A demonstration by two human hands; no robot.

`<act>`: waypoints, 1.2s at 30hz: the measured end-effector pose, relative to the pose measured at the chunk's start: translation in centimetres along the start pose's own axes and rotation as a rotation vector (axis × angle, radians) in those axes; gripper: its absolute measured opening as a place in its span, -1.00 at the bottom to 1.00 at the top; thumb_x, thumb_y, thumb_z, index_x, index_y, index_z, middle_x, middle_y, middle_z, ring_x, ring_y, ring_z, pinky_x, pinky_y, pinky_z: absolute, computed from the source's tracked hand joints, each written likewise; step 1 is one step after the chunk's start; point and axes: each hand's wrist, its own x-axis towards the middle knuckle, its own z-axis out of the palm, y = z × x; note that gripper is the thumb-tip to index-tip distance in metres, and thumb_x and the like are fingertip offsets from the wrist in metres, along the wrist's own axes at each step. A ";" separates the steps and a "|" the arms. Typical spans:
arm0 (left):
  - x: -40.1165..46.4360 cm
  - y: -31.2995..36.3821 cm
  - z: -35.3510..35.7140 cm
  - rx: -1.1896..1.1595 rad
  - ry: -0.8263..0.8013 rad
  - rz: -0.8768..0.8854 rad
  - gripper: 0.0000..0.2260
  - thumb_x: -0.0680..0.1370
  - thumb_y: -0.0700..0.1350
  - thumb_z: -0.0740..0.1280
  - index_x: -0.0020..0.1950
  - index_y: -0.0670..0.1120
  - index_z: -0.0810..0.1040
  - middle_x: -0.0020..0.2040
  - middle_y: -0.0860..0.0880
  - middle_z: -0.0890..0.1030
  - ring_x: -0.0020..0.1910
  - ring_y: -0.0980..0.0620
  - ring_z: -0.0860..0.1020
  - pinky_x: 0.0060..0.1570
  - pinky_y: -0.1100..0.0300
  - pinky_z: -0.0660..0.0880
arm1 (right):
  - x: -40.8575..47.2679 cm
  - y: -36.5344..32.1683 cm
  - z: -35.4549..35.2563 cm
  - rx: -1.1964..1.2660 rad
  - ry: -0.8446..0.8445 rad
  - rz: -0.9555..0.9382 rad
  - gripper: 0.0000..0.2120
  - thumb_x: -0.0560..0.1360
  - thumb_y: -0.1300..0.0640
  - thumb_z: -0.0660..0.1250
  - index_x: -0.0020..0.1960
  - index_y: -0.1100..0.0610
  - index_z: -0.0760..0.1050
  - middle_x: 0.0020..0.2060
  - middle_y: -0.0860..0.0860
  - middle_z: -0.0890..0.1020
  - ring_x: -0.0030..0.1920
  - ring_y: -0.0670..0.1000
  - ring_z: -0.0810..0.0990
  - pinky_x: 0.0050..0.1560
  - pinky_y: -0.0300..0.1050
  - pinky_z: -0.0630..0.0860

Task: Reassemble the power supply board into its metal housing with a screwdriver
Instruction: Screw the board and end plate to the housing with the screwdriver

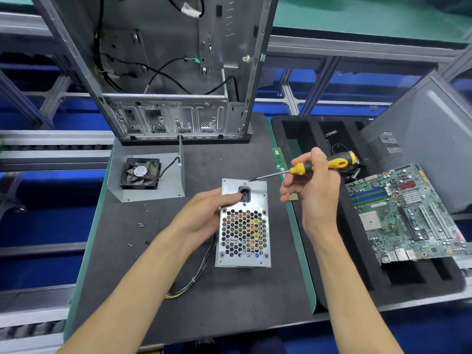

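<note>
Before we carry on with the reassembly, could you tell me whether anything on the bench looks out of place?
Yes: several small loose screws lie scattered on the mat, left of the power supply housing, not in any tray. The motherboard also rests tilted across the foam tray, not seated in a compartment.

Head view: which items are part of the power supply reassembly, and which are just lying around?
In use:
- power supply housing, steadied by the left hand
- screwdriver, gripped in the right hand, tip at the housing's top edge
- loose screws on the mat
- wire bundle from the housing

Lying about:
- fan in its bracket
- computer case
- motherboard
- foam tray
- memory stick
</note>
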 end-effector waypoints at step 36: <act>0.8 -0.1 0.6 0.137 0.130 0.020 -0.85 0.56 -0.22 0.41 0.06 -0.24 0.72 0.07 -0.26 0.70 -0.05 -0.09 0.66 0.03 0.04 0.65 | -0.3 2.8 1.1 0.288 0.103 0.295 -0.59 0.73 -0.07 0.12 -0.12 0.17 0.50 -0.49 0.09 0.49 -0.44 0.10 0.61 -0.40 -0.09 0.61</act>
